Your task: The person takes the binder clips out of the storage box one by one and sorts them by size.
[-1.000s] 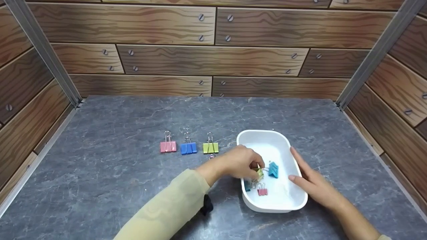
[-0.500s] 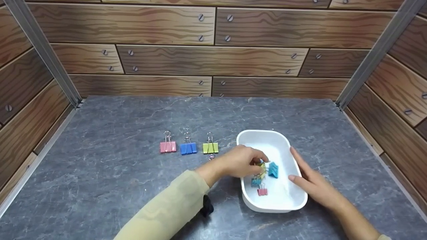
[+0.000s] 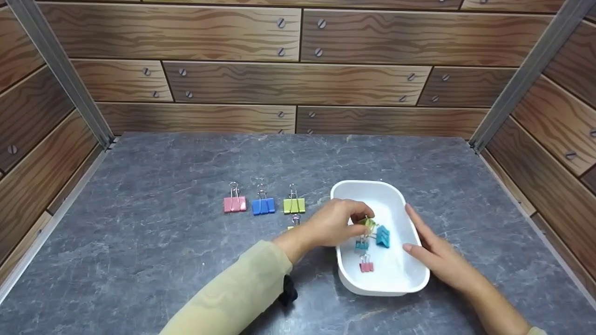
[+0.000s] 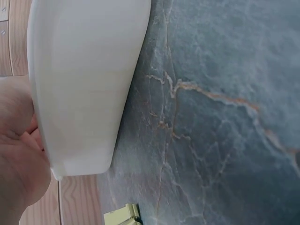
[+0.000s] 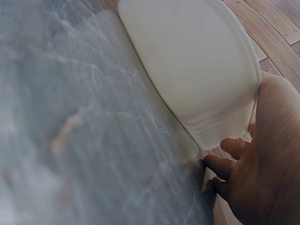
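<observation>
The left hand [image 3: 339, 224] pinches the green clip [image 3: 369, 224], in the tub [image 3: 396, 275] toward eleven o'clock; the right hand [image 3: 435, 252], fingers extended, rests on the three-o'clock rim. The clip should be light, stiff-sprung (slick, too): grip its body. Bigger clips [image 3: 263, 206] line the bench [image 3: 177, 265] toward nine o'clock.

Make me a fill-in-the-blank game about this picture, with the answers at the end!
1. The hand reaching into the tub is the person's ____ hand.
2. The tub that the other hand touches is coloured ____.
3. Outside the tub, between the big pink clip and the big yellow-green clip, lies a clip coloured ____.
4. Inside the tub, the small clip lowest in the head view is coloured ____.

Missing words: left; white; blue; pink.
</observation>
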